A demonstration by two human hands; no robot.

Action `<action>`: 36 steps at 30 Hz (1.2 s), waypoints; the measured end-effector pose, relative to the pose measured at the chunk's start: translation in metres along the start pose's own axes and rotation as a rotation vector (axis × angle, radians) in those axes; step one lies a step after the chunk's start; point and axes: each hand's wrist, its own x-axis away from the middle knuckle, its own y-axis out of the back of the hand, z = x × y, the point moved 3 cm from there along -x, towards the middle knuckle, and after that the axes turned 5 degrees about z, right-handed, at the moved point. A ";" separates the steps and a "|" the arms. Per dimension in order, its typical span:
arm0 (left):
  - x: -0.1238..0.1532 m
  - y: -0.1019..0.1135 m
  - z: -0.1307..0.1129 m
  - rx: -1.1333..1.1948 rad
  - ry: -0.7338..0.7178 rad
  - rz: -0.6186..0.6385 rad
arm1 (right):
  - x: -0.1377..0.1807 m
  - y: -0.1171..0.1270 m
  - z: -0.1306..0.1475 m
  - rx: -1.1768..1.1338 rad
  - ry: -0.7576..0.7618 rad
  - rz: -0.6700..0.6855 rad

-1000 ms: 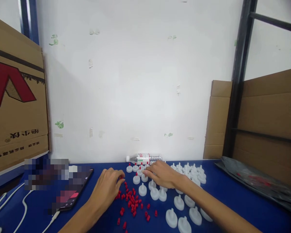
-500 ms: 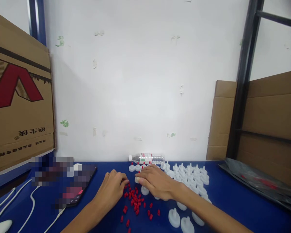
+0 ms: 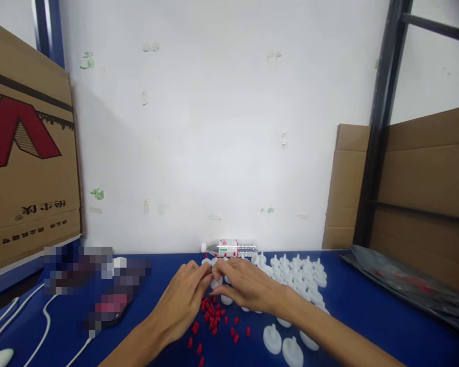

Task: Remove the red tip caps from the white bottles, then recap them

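My left hand [image 3: 183,300] and my right hand [image 3: 247,286] meet over the blue table [image 3: 367,316], fingertips pinched together around a white plastic cap [image 3: 215,283]. What the left fingertips pinch is too small to name. Small red plugs [image 3: 213,318] lie scattered just below both hands. Several white caps with stems [image 3: 298,272] stand in rows to the right, and more white caps [image 3: 272,339] lie near my right forearm.
A clear water bottle [image 3: 229,248] lies on its side against the white wall. A phone [image 3: 112,306] with white cables [image 3: 46,326] sits at the left. Cardboard boxes [image 3: 26,163] stand left and right [image 3: 424,178]. A dark plastic bag [image 3: 405,288] lies at the right.
My left hand has moved up and right from the red plugs to meet my right hand. My right hand has drawn back left with a white cap.
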 end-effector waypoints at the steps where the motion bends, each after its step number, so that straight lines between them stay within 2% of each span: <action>1: -0.001 0.001 0.000 0.036 0.012 -0.005 | 0.000 0.000 -0.001 0.026 0.054 -0.008; 4: -0.003 0.004 0.004 0.099 0.072 -0.034 | 0.001 -0.001 -0.008 0.058 0.139 -0.071; 7: -0.005 0.005 0.011 -0.036 0.127 -0.065 | 0.003 -0.002 -0.016 -0.019 0.029 -0.136; 10: -0.006 0.004 0.022 -0.195 0.176 -0.038 | 0.004 -0.006 -0.017 -0.075 -0.046 -0.099; 16: -0.007 -0.004 0.035 -0.286 0.193 0.054 | 0.004 -0.011 -0.013 -0.092 -0.017 0.067; 21: -0.006 -0.011 0.043 -0.287 0.216 0.081 | 0.006 -0.007 -0.034 -0.018 -0.166 -0.031; 24: -0.006 -0.012 0.044 -0.284 0.230 0.094 | 0.007 -0.011 -0.042 -0.031 -0.182 -0.028; 31: -0.005 -0.008 0.035 -0.293 0.236 0.096 | 0.010 -0.033 -0.047 -0.166 -0.173 0.119; 36: -0.005 0.000 0.027 -0.277 0.220 0.036 | 0.010 -0.027 -0.047 -0.192 -0.155 0.108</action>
